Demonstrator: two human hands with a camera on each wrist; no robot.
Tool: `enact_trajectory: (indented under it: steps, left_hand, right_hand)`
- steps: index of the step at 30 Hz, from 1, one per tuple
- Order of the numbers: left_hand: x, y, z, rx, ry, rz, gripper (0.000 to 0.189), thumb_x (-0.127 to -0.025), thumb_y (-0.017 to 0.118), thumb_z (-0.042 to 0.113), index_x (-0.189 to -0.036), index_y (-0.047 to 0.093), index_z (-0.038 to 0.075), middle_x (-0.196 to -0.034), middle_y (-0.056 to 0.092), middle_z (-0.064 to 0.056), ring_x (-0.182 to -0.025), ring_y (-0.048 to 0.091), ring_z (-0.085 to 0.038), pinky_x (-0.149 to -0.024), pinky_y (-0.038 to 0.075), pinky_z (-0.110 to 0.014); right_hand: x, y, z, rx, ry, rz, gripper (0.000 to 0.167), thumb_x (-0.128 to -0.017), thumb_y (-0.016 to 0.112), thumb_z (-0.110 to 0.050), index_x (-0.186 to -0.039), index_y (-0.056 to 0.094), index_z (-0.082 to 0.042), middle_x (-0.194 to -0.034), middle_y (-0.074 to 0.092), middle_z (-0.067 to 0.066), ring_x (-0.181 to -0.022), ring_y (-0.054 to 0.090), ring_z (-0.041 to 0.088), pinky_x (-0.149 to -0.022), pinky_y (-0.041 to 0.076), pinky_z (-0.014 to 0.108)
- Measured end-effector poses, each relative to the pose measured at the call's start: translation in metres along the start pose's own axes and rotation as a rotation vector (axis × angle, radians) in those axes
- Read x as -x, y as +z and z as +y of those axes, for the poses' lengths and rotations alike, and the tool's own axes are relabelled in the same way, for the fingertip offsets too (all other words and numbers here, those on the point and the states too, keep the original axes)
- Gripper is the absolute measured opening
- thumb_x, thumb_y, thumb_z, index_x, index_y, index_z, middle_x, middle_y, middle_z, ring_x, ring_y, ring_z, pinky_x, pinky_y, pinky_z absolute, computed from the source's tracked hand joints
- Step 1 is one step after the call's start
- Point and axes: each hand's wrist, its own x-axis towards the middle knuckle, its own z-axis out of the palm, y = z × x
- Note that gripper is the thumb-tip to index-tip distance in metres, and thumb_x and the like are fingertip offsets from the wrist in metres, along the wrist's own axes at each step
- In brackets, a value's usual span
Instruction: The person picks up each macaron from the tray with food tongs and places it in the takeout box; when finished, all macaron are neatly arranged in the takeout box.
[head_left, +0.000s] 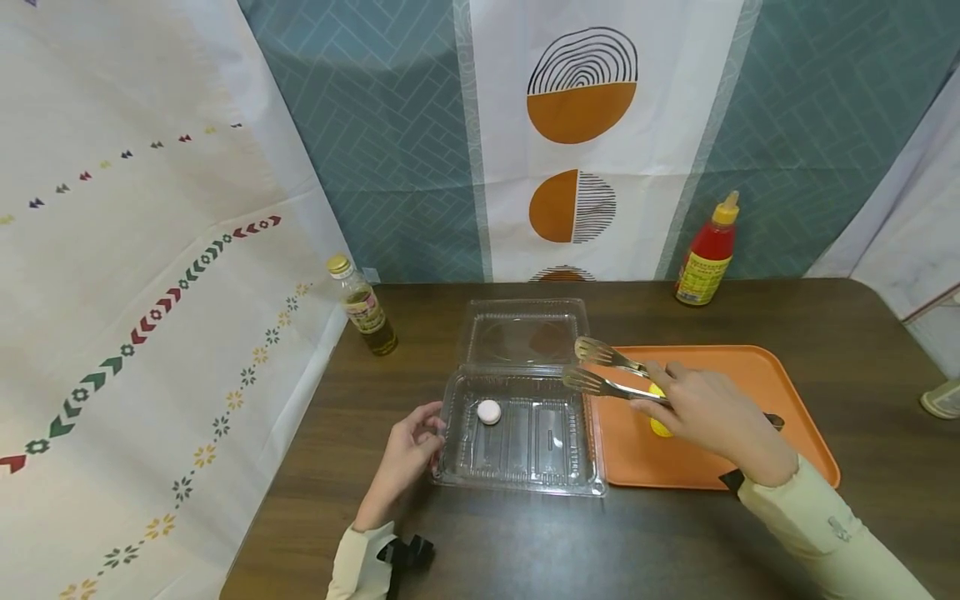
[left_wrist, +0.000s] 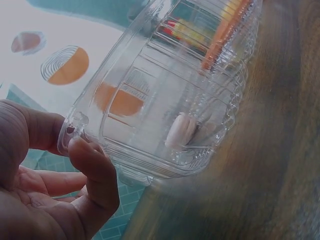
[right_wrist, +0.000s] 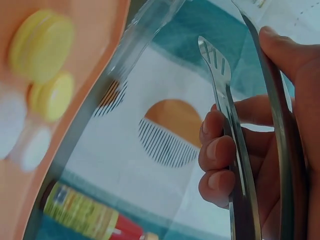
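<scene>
My left hand [head_left: 408, 446] pinches the left edge of a clear plastic clamshell container [head_left: 517, 487], thumb and finger on its rim in the left wrist view. A single pale macaron [head_left: 489, 412] sits inside, toward the container's left. My right hand [head_left: 712, 414] grips metal tongs [head_left: 589, 382], their slotted tips apart with nothing between them, over the container's right side. Under that hand lies an orange tray [head_left: 780, 417], where a yellow macaron [head_left: 660, 428] is partly hidden. The right wrist view shows two yellow macarons [right_wrist: 42, 45] and pale white ones [right_wrist: 35, 147] on it.
The container's lid [head_left: 528, 329] lies folded back toward the wall. An oil bottle [head_left: 367, 312] stands at the back left, and a red sauce bottle [head_left: 705, 258] at the back right. Another container [head_left: 941, 400] shows at the table's right edge. Patterned cloth hangs behind.
</scene>
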Motion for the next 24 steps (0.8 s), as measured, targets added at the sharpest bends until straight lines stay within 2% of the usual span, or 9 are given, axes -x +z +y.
enact_trajectory:
  steps: [4, 12, 19, 24]
  left_hand:
    - [0.000, 0.000, -0.001, -0.002, 0.006, -0.007, 0.052, -0.083, 0.052, -0.019, -0.136, 0.050, -0.016, -0.100, 0.059, -0.021, -0.051, 0.050, -0.013, -0.045, 0.044, -0.024]
    - [-0.001, 0.001, -0.001, -0.005, 0.011, -0.014, 0.052, -0.083, 0.052, -0.019, -0.135, 0.050, -0.016, -0.098, 0.060, -0.020, -0.051, 0.049, -0.013, -0.045, 0.044, -0.026]
    - [0.000, 0.001, 0.000, -0.007, 0.011, -0.009, 0.051, -0.084, 0.053, -0.019, -0.135, 0.050, -0.016, -0.099, 0.060, -0.020, -0.052, 0.050, -0.013, -0.045, 0.044, -0.025]
    - [0.000, 0.001, 0.001, 0.004, 0.014, -0.002, 0.050, -0.084, 0.053, -0.020, -0.134, 0.051, -0.016, -0.098, 0.060, -0.019, -0.052, 0.049, -0.013, -0.045, 0.044, -0.025]
  right_hand:
    - [0.013, -0.004, 0.010, 0.011, 0.042, -0.003, 0.065, -0.092, 0.070, -0.050, -0.123, 0.062, 0.006, -0.070, 0.050, 0.002, -0.049, 0.039, 0.009, -0.044, 0.037, 0.028]
    - [0.034, -0.006, 0.030, 0.052, 0.019, 0.125, 0.059, -0.085, 0.077, -0.048, -0.111, 0.064, 0.004, -0.064, 0.039, -0.002, -0.047, 0.034, 0.010, -0.043, 0.031, 0.028]
    - [0.050, -0.009, 0.043, 0.088, 0.132, 0.029, 0.060, -0.081, 0.083, -0.038, -0.116, 0.062, 0.006, -0.066, 0.046, 0.003, -0.046, 0.037, 0.014, -0.040, 0.036, 0.033]
    - [0.066, -0.005, 0.054, 0.090, 0.171, 0.053, 0.055, -0.083, 0.082, -0.035, -0.115, 0.060, 0.004, -0.064, 0.044, 0.003, -0.043, 0.039, 0.015, -0.037, 0.034, 0.035]
